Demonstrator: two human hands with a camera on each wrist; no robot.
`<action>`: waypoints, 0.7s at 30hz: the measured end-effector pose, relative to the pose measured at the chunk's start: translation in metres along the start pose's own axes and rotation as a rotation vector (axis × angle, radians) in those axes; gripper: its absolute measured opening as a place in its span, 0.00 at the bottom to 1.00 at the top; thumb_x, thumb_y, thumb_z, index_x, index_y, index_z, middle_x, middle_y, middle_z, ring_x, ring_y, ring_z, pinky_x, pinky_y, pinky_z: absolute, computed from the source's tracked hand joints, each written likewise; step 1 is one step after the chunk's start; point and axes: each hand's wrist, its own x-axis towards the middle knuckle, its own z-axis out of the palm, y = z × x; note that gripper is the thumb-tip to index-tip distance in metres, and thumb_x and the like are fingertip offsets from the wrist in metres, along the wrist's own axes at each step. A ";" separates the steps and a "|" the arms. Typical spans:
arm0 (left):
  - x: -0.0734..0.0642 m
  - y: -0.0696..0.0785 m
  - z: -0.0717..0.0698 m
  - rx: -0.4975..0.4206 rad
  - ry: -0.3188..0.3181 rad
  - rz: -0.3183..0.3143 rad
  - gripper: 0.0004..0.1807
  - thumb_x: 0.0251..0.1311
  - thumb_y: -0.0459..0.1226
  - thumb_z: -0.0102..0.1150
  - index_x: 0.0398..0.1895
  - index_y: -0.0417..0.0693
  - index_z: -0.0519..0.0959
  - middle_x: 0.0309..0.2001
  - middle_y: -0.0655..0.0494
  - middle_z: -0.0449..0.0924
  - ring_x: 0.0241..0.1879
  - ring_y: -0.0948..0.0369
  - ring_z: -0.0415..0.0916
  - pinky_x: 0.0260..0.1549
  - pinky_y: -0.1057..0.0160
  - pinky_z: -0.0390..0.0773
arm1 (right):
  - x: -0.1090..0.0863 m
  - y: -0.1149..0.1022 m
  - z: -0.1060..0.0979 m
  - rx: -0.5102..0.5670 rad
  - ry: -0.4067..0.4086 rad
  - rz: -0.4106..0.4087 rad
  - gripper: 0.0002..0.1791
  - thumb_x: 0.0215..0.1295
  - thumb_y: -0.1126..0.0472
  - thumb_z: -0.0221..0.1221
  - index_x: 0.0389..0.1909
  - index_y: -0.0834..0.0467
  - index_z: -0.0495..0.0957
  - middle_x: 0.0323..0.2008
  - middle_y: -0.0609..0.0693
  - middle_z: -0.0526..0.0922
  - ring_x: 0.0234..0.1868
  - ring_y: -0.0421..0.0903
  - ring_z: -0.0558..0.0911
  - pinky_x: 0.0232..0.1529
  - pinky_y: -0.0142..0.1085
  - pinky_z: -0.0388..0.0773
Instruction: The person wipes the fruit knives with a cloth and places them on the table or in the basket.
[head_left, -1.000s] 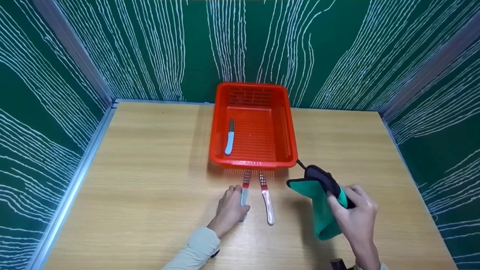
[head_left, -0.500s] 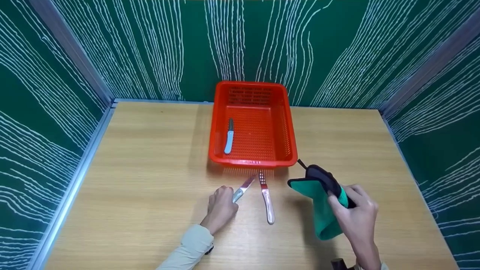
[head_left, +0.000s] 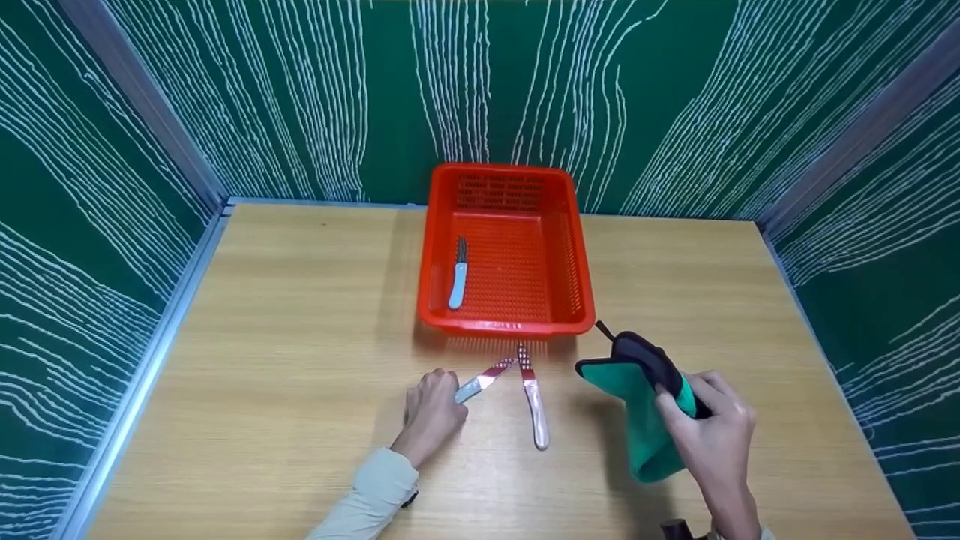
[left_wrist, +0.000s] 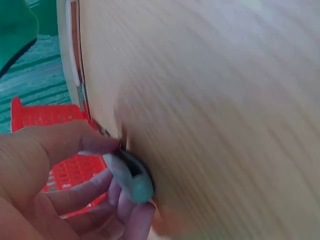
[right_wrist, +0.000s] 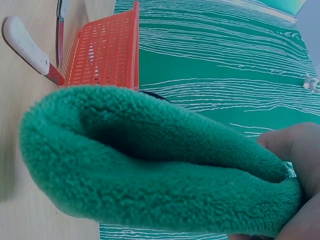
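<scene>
My left hand [head_left: 431, 412] grips the pale blue handle of a small knife [head_left: 469, 388]. The knife points up and right, and its blade shows reddish with pale reflections. The left wrist view shows thumb and fingers around the handle [left_wrist: 137, 185], close to the table. My right hand [head_left: 716, 435] pinches a folded green cloth [head_left: 646, 427] with black edging, and the cloth hangs above the table on the right. A second knife [head_left: 537, 412] with a pinkish-white handle lies between the hands, its tip near the held knife's tip.
A red plastic basket [head_left: 506, 328] stands behind the knives. Inside, on its left, lies another knife [head_left: 458, 285] with a light blue handle. Dark green walls with white wavy lines border the wooden table [head_left: 300, 315] at the back and sides.
My left hand has moved left and slightly up with the knife, turning it from nearly upright in view to slanting right. My right hand and the cloth stay about the same.
</scene>
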 end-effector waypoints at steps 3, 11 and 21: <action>0.002 -0.004 -0.002 -0.032 -0.002 -0.017 0.08 0.38 0.29 0.66 0.17 0.46 0.75 0.21 0.58 0.67 0.21 0.59 0.65 0.18 0.61 0.69 | -0.001 0.000 0.001 0.007 0.008 -0.008 0.04 0.46 0.72 0.67 0.26 0.63 0.85 0.24 0.49 0.78 0.23 0.39 0.71 0.24 0.21 0.66; 0.002 -0.015 -0.003 -0.107 0.003 -0.008 0.07 0.36 0.34 0.67 0.22 0.48 0.79 0.24 0.61 0.73 0.25 0.61 0.70 0.24 0.60 0.73 | -0.002 0.000 0.003 0.010 0.005 -0.003 0.05 0.46 0.72 0.66 0.27 0.63 0.86 0.24 0.49 0.79 0.23 0.39 0.71 0.24 0.22 0.66; 0.003 -0.015 -0.013 -0.219 -0.028 0.008 0.06 0.42 0.31 0.69 0.26 0.43 0.83 0.26 0.57 0.80 0.27 0.59 0.72 0.30 0.60 0.75 | -0.001 -0.005 0.004 -0.049 -0.012 0.054 0.06 0.48 0.70 0.67 0.30 0.65 0.85 0.27 0.51 0.80 0.25 0.41 0.71 0.29 0.20 0.67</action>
